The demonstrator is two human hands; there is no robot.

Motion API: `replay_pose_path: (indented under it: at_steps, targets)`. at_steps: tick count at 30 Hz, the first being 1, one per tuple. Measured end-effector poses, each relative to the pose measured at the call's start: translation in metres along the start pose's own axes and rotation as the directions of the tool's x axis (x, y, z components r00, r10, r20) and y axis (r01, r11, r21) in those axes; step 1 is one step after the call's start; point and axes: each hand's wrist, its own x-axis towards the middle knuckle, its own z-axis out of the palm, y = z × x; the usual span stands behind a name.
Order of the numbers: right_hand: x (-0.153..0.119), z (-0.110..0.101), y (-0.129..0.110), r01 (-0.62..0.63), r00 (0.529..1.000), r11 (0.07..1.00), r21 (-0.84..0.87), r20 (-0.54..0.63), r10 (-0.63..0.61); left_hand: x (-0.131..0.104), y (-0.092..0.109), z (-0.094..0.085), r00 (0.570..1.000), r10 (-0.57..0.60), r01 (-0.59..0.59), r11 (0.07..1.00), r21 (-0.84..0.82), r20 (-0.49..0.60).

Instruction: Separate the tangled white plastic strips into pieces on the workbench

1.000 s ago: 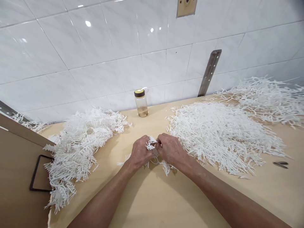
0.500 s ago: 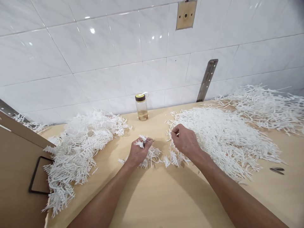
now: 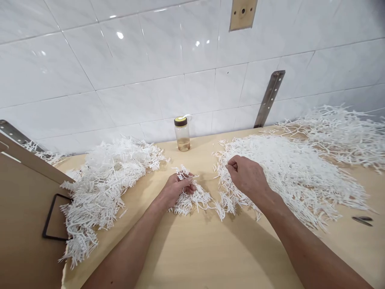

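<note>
My left hand (image 3: 174,192) is closed around a white, branching, twig-like piece (image 3: 182,172), whose tips stick out above the thumb and fingers. Below and beside it lies a small heap of similar white pieces (image 3: 201,198). At the left edge of a wide pile of thin white strands (image 3: 297,172), my right hand (image 3: 249,176) hovers with thumb and fingertips pinched together. Whether anything sits in that pinch is too small to make out. A second tangled white pile (image 3: 111,182) spreads on the left side of the table.
A clear bottle (image 3: 182,134) with some yellowish liquid stands near the tiled wall. More long white branches (image 3: 351,136) lie at the far right. Small dark metal blades (image 3: 362,220) rest on the right. A brown panel (image 3: 27,224) with a black handle (image 3: 49,216) borders the left.
The fingers of my left hand have shifted on the white piece, and more of the heap shows beneath it. My right hand remains pinched by the pile. The view has shifted slightly.
</note>
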Motion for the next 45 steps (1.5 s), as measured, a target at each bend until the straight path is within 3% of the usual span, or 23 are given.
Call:
replay_pose_path:
  at_steps: [4, 7, 9, 13, 21, 27, 32, 36, 45]
  targets:
    - [-0.003, 0.000, -0.012, 0.012, 1.000, 0.989, 0.144, 0.026, -0.016, 0.001, 0.000, 0.001, 1.000, -0.007, 0.006, 0.995, -0.095, -0.013]
    - [-0.013, 0.006, -0.033, -0.084, 0.970, 0.921, 0.379, 0.244, -0.012, 0.002, -0.002, 0.002, 0.997, -0.022, 0.015, 0.994, -0.108, -0.071]
    - [-0.021, 0.012, -0.046, -0.106, 0.939, 0.868, 0.485, 0.336, -0.073, 0.002, -0.002, 0.004, 0.994, -0.020, 0.010, 0.996, -0.091, -0.110]
    - [-0.031, 0.022, -0.058, -0.068, 0.918, 0.822, 0.565, 0.357, -0.170, 0.001, -0.001, 0.009, 0.987, 0.027, -0.024, 1.000, 0.020, -0.161]
    - [-0.027, 0.021, -0.050, -0.052, 0.931, 0.825, 0.563, 0.326, -0.164, -0.002, 0.002, 0.012, 0.973, 0.033, -0.006, 0.993, 0.120, -0.226]
    - [-0.023, 0.019, -0.048, -0.078, 0.956, 0.848, 0.523, 0.281, -0.085, -0.005, 0.008, 0.011, 0.997, 0.014, -0.005, 0.992, 0.124, -0.073]
    - [-0.023, 0.015, -0.048, -0.205, 0.914, 0.764, 0.612, 0.399, -0.075, -0.007, 0.011, 0.006, 0.997, 0.068, -0.071, 0.994, 0.089, 0.038]
    - [-0.022, 0.014, -0.044, -0.324, 0.869, 0.646, 0.691, 0.488, -0.086, -0.008, 0.014, 0.006, 0.998, 0.027, -0.032, 0.995, 0.093, 0.055]
    - [-0.019, 0.020, -0.043, -0.354, 0.903, 0.554, 0.753, 0.430, -0.007, -0.008, 0.012, 0.007, 0.996, 0.063, -0.071, 0.986, 0.149, 0.059]
